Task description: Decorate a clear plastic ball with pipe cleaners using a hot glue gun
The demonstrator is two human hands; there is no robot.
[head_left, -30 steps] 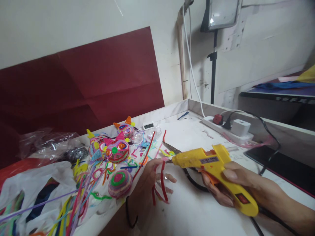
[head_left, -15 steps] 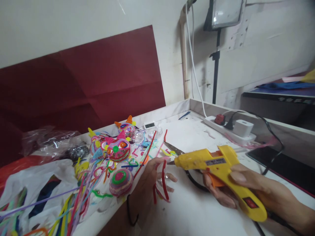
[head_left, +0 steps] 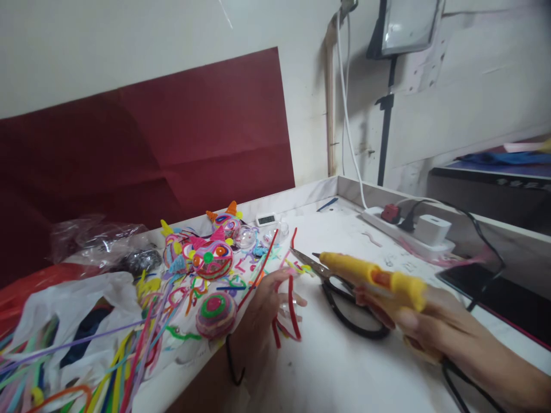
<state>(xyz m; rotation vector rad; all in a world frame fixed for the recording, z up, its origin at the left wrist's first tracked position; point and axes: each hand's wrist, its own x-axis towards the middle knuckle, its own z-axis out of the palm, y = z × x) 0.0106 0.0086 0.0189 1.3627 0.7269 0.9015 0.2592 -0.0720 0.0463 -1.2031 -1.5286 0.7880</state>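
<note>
My left hand is closed around a small clear plastic piece that its fingers partly hide. A bent red pipe cleaner runs along this piece and hangs below the fingers. In my right hand is a yellow hot glue gun, its dark nozzle aimed left and lifted away from the left hand. Black-handled scissors lie on the white table beneath the glue gun. Left of my left wrist sits a round ball wrapped in coloured pipe cleaners, with a pink and green top.
Colourful cat-faced ornaments and scattered pipe cleaner bits cover the table's left side. Bundled pipe cleaners lie at front left by a white plastic bag. A power strip and a black tablet-like slab are at right.
The glue gun has moved back from the left hand and turned, blurring with motion; more of the scissors shows. My left hand keeps its hold. The view has shifted slightly.
</note>
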